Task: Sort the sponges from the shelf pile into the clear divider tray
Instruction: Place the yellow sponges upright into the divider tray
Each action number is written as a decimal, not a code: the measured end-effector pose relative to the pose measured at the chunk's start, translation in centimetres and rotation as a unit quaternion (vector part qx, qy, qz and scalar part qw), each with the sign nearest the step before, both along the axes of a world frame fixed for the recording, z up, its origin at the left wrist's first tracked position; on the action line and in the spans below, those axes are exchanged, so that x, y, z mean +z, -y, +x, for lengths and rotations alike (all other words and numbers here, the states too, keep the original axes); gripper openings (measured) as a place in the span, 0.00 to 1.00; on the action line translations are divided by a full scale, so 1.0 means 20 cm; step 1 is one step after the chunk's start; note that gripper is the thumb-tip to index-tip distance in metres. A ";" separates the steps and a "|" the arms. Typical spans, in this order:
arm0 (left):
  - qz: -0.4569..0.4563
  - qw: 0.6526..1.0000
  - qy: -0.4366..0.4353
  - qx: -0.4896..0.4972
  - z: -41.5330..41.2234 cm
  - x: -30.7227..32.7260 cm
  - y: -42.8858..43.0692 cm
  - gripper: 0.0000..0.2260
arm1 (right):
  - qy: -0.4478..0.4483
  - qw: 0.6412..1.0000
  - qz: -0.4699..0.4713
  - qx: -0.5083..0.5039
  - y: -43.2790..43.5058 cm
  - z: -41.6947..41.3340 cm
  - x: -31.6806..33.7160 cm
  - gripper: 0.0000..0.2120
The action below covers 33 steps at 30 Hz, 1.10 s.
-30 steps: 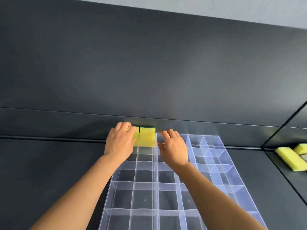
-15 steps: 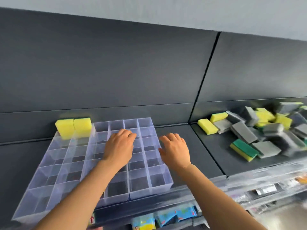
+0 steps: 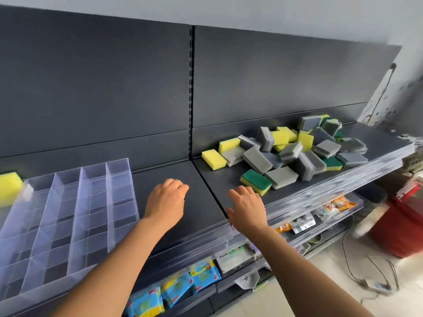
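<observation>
Head view, as I read it from my station: the clear divider tray (image 3: 68, 216) lies on the dark shelf (image 3: 183, 179) at left, its grid of compartments running from the front edge toward the back panel; every compartment I can see through is bare, the shelf showing dark beneath; one yellow sponge (image 3: 9, 186) stands at the tray's far left corner, though I cannot tell whether it sits inside a compartment or just beside the wall. The sponge pile (image 3: 297, 152) lies on the adjoining shelf section at right, well apart from the tray; it mixes grey, yellow and green-topped pieces, loosely heaped against the back panel; a green-and-yellow sponge (image 3: 256, 182) lies at its near edge. Left hand (image 3: 166, 202) hovers over bare shelf between tray and pile, palm down, fingers curled loosely, grip empty. Right hand (image 3: 246, 209) is held over the seam between the shelf sections, palm down, fingers spread apart, holding nothing; its fingertips are near the green-and-yellow sponge but not touching it. Packaged goods (image 3: 178, 287) sit on the lower shelf.
</observation>
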<state>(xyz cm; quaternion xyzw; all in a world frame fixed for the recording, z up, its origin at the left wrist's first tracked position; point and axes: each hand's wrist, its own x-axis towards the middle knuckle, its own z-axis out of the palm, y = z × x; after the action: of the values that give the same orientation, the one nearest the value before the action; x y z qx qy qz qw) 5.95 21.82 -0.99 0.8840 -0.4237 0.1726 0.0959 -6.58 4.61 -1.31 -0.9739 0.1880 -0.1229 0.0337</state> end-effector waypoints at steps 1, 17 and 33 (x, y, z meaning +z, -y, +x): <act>0.007 1.000 -0.001 -0.004 0.00 0.00 0.05 0.13 | -0.006 1.000 0.000 -0.008 0.04 -0.01 -0.01 0.15; 0.065 0.996 -0.055 -0.024 0.40 -0.14 0.91 0.14 | -0.079 0.994 0.035 -0.068 0.66 0.22 -0.10 0.24; 0.204 0.961 -0.170 0.079 0.37 -0.08 1.01 0.22 | -0.039 0.999 0.018 -0.030 0.79 0.34 -0.10 0.28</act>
<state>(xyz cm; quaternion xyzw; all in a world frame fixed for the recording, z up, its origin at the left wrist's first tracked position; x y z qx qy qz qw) 13.35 1.53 -2.52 0.9319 -0.3559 -0.0632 -0.0301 0.24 -11.27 -3.36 -0.9710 0.2208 -0.0819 0.0405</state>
